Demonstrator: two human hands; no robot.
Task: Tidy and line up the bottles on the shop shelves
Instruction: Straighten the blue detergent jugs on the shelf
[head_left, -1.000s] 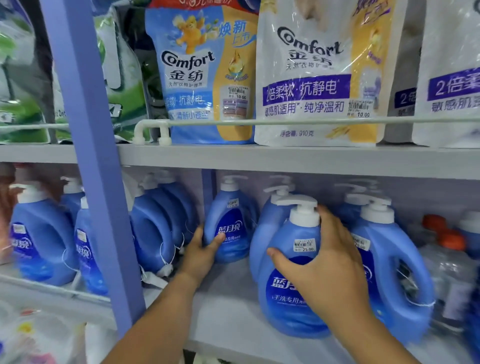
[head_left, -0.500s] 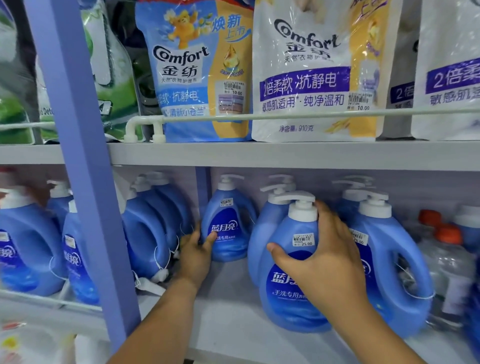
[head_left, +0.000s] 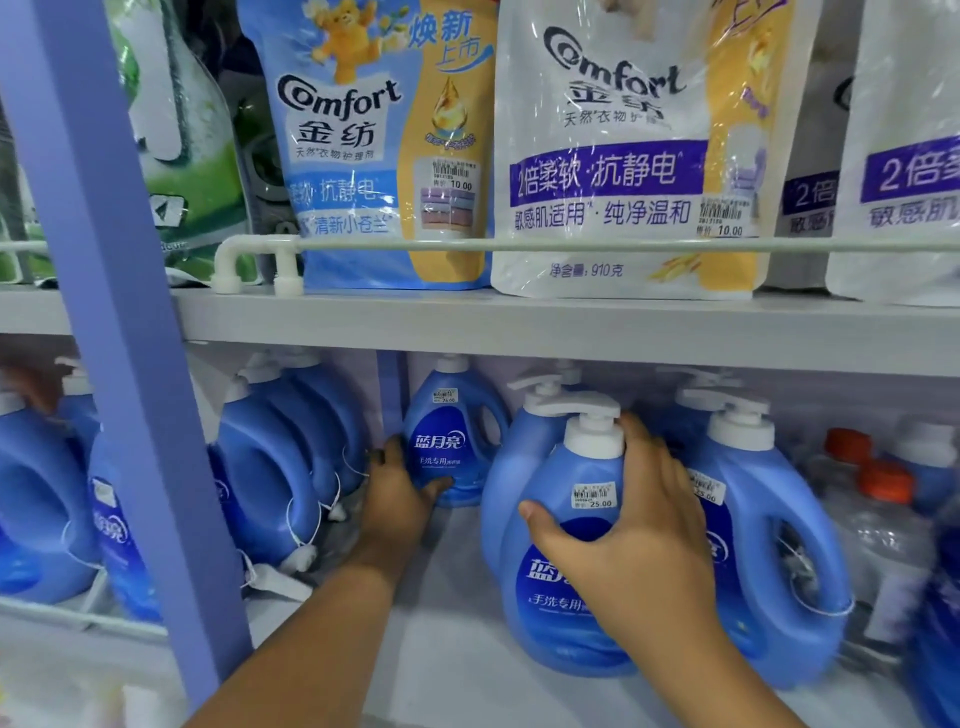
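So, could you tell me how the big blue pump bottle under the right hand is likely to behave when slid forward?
The front pump bottle looks full, so probably heavy. Its smooth plastic may slip under the right hand. Its tall shape and pump top could make it tip.

Bare shelf floor (head_left: 457, 597) between packed blue bottles (head_left: 291, 467), upper shelf (head_left: 519, 327) low overhead.

Lower shelf (head_left: 457, 670), all bottles upright. Front pump bottle (head_left: 566, 587): blue, white pump head, price sticker reading 25.00, at the shelf's front edge; a like bottle (head_left: 511, 483) stands touching just behind it. Right neighbour (head_left: 774, 561): same type, handle loop facing out, just beside. Small blue bottle (head_left: 454, 441): label forward, set far back near the rear wall (top hidden by the shelf above). Left group (head_left: 270, 478): blue bottles turned side-on, packed in a row.
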